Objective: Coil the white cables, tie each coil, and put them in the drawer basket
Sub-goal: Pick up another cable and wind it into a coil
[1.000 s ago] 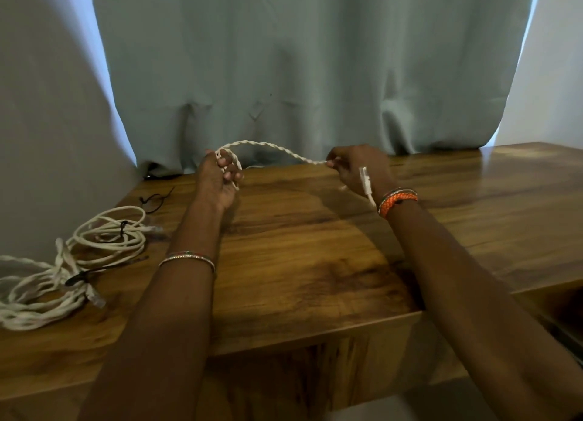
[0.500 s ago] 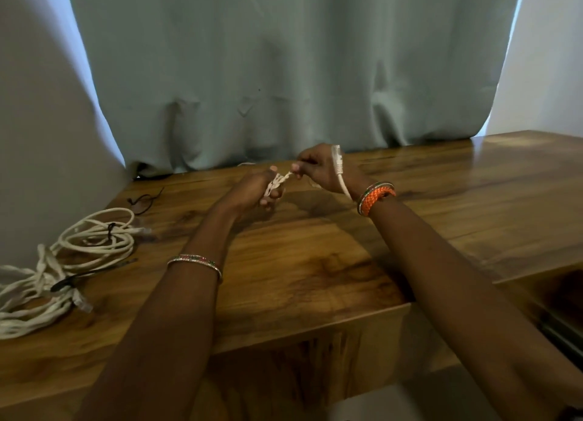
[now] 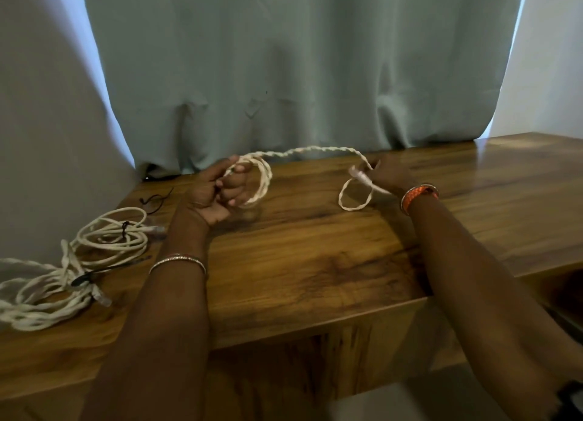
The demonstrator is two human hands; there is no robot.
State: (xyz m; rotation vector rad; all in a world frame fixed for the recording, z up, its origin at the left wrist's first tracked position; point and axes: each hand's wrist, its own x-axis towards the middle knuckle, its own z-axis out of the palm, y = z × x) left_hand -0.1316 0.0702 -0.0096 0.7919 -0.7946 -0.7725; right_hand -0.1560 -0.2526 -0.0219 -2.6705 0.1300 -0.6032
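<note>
White twisted cable [image 3: 310, 150] strung above the wooden counter [image 3: 315, 263] between both hands; left hand [image 3: 217, 190] curled round gathered loops [image 3: 260, 180], keeping them stacked so the coil holds its shape; right hand [image 3: 386, 174] pinching the free end near its plug [image 3: 362, 177], a small loop hanging below, probably drawn out to feed the next turn. Coiling step judged partway, tie not yet on. Two tied coils [image 3: 110, 234] resting at the counter's left edge with black ties, likely parked for the drawer basket, which is out of view; spare black tie [image 3: 154, 198] just behind them.
</note>
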